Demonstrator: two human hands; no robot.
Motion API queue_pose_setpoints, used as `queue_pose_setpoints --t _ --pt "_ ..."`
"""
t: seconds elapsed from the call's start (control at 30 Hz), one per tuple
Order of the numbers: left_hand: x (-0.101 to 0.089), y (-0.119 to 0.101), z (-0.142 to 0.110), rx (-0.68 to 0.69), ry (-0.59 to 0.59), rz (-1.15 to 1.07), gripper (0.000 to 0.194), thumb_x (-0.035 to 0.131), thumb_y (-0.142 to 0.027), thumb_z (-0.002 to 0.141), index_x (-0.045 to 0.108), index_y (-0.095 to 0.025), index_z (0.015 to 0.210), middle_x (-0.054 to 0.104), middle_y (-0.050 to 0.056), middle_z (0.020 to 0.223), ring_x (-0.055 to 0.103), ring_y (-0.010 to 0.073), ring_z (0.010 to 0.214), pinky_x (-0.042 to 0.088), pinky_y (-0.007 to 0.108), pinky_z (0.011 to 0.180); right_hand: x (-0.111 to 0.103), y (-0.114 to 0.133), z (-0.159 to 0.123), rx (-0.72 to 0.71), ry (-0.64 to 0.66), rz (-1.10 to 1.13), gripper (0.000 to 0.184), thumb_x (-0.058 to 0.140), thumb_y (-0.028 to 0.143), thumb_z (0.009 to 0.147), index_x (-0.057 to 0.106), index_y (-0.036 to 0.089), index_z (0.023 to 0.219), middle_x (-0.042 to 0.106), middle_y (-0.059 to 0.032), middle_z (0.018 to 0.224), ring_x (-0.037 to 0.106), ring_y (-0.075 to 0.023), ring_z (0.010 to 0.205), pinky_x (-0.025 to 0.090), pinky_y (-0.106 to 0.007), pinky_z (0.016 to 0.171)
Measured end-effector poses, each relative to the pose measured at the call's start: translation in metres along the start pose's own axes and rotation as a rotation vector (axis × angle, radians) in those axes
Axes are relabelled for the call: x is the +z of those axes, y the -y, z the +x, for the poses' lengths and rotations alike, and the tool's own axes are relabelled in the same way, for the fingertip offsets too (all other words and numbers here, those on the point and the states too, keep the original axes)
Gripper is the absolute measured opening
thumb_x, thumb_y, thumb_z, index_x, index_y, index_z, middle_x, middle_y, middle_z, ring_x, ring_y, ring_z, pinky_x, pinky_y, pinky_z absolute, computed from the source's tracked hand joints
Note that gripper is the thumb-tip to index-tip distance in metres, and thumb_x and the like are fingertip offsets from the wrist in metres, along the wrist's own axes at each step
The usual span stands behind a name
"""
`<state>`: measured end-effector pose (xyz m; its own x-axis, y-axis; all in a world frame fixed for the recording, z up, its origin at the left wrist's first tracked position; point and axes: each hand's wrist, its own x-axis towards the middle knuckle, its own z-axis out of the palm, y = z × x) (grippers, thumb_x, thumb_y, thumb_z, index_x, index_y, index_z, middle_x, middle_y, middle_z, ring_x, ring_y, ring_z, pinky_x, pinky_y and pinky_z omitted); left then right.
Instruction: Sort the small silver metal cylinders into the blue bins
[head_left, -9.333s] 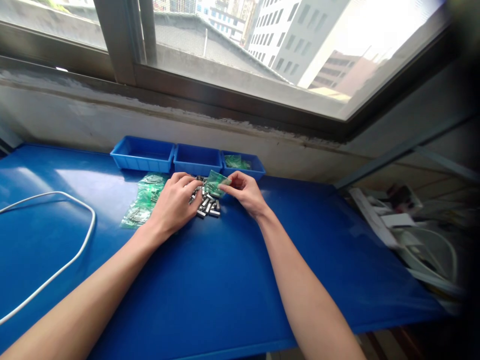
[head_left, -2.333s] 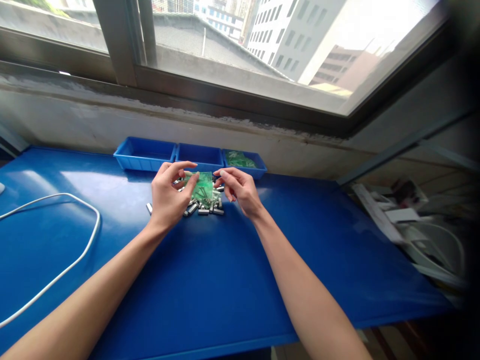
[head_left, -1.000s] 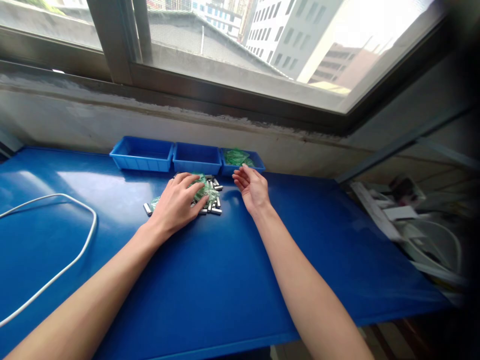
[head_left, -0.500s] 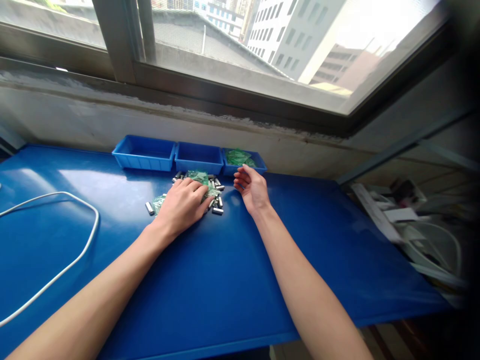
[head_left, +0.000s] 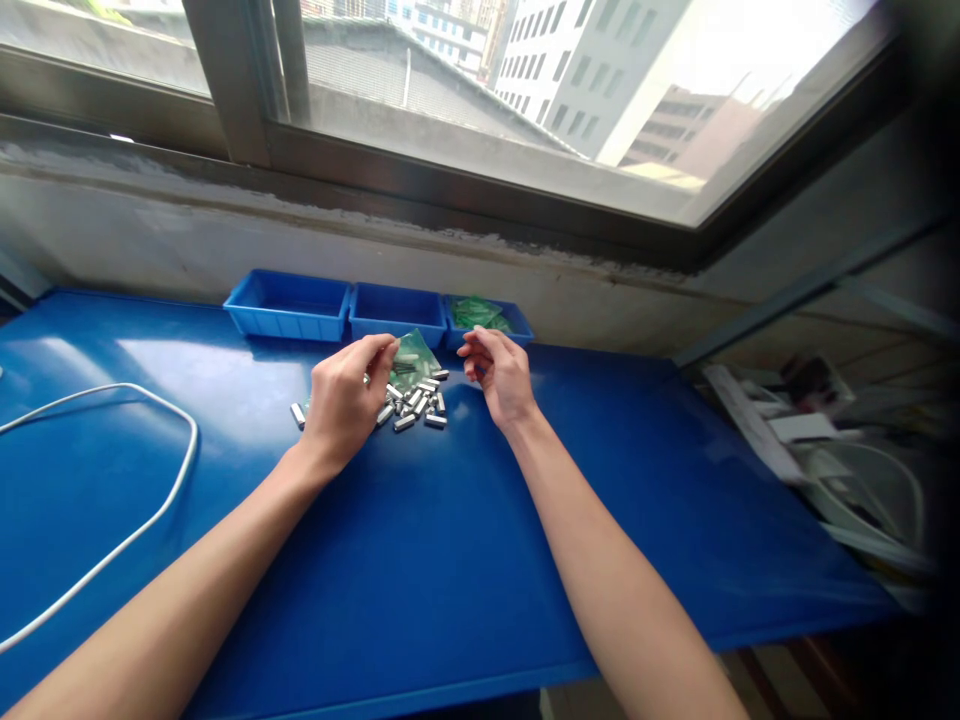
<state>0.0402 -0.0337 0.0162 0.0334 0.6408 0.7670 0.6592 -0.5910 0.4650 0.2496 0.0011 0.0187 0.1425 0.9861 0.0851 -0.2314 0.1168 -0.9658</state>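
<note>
Between my hands, several small silver-and-black metal pieces [head_left: 406, 422] lie in a loose pile on the blue table. A see-through green plastic sheet [head_left: 420, 358], perhaps a small bag, hangs over the pile, its upper left corner pinched in the fingertips of my left hand [head_left: 346, 390]. That hand covers the pile's left part. My right hand [head_left: 504, 375] hovers in front of the right-hand bin, fingers curled loosely and apart, with nothing visible in them. Similar green sheets [head_left: 477, 312] fill the right-hand blue bin [head_left: 525, 325].
A left blue bin [head_left: 289, 325] and a middle blue bin [head_left: 397, 328] stand in line with the right one below the window. A white cable [head_left: 187, 440] loops over the table's left side. Various items [head_left: 847, 470] stand beyond its right edge.
My left hand has risen from lying flat on the pile and now pinches a green sheet, uncovering more metal pieces. The right hand has barely moved.
</note>
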Motion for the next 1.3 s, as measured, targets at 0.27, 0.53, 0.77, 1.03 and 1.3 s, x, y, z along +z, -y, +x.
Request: queue_pose_setpoints --t 0.27,0.53,0.77,1.03,1.3 --pt "-0.002 -0.014 0.000 -0.157 0.145 -0.220 0.021 0.055 -0.031 0.099 0.069 -0.018 0.110 0.074 0.000 0.081 0.068 0.0118 0.067 0.049 0.021 0.070 0.017 0.010 -0.019 -0.037 0.417 -0.281 0.039 0.077 0.053 0.078 0.075 0.017 0.094 0.068 0.0013 0.070 0.043 -0.0048 0.045 0.030 -0.021 0.041" --pt "0.001 -0.008 -0.001 -0.164 0.204 -0.185 0.025 0.054 -0.034 0.100 0.065 -0.020 0.117 0.073 0.001 0.083 0.067 0.0141 0.069 0.050 0.024 0.072 0.016 0.007 -0.019 0.023 0.479 -0.281 0.034 0.083 0.047 0.073 0.072 0.015 0.078 0.064 0.0024 0.063 0.049 -0.0067 0.045 0.041 -0.021 0.043" --pt "0.003 0.004 -0.004 0.016 0.364 0.103 0.032 0.052 -0.031 0.099 0.067 -0.017 0.122 0.070 0.012 0.122 0.055 0.0298 0.121 0.047 0.046 0.105 0.008 -0.003 -0.003 -0.044 -0.016 -0.136 0.034 0.089 0.043 0.065 0.067 0.018 0.074 0.067 0.0029 0.062 0.059 -0.0084 0.046 0.049 -0.020 0.046" --pt "0.003 0.006 -0.008 0.036 0.539 0.189 0.039 0.054 -0.037 0.095 0.068 -0.019 0.127 0.059 0.012 0.143 0.048 0.0344 0.136 0.042 0.055 0.112 -0.004 -0.004 0.007 0.009 -0.214 0.208 0.024 0.086 0.016 0.069 0.067 0.017 0.084 0.078 -0.0015 0.087 0.077 -0.0142 0.087 0.062 -0.020 0.080" --pt "0.003 0.004 -0.006 0.019 0.514 0.223 0.038 0.052 -0.034 0.097 0.069 -0.018 0.127 0.058 0.015 0.144 0.048 0.0349 0.136 0.044 0.052 0.111 -0.012 -0.009 0.013 0.057 -0.374 0.251 0.021 0.084 0.012 0.072 0.063 0.017 0.073 0.075 -0.0010 0.073 0.077 -0.0136 0.083 0.062 -0.019 0.078"
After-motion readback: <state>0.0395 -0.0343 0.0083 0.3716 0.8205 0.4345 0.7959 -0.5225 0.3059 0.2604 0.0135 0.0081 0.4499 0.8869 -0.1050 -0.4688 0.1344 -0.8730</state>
